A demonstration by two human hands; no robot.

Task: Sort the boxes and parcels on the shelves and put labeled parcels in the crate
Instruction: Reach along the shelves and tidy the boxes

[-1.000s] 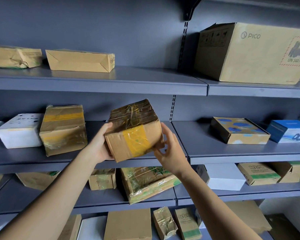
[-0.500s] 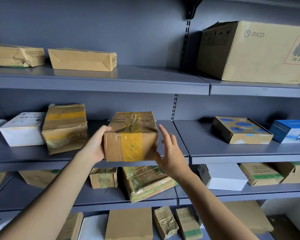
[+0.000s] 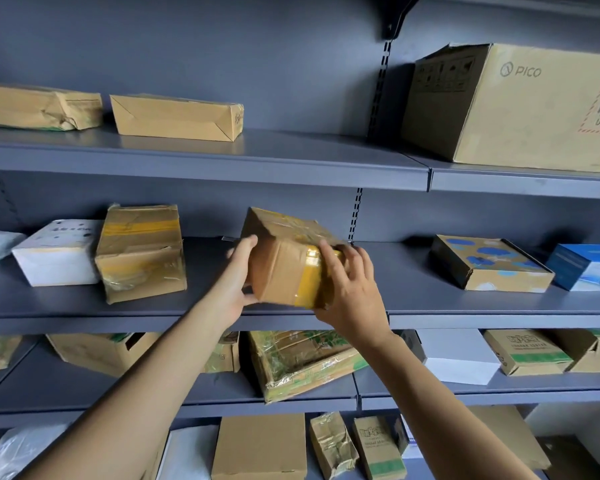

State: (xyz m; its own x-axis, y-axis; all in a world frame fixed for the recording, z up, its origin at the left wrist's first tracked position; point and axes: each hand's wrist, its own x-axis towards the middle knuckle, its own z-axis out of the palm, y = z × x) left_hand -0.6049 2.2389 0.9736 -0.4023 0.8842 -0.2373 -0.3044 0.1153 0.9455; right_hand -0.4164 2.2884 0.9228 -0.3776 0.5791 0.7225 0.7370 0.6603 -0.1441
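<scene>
A small cardboard box [image 3: 284,268] wrapped in clear film and yellow tape is tilted in the air just in front of the middle shelf [image 3: 465,306]. My left hand [image 3: 238,282] grips its left side, thumb on top and fingers beneath. My right hand [image 3: 349,289] grips its right side, fingers curled over the yellow tape. No label shows on the faces turned to me. No crate is in view.
A taped brown box [image 3: 141,252] and a white box [image 3: 58,252] stand left on the same shelf, a blue-spotted box [image 3: 489,263] and a blue box [image 3: 586,266] right. The top shelf holds two flat parcels [image 3: 177,116] and a large PICO carton [image 3: 513,105]. Lower shelves carry several parcels.
Both hands have turned the box, swinging its yellow-taped face to the right and tilting a corner toward me. My right hand went from an open touch to fingers wrapped over the box.
</scene>
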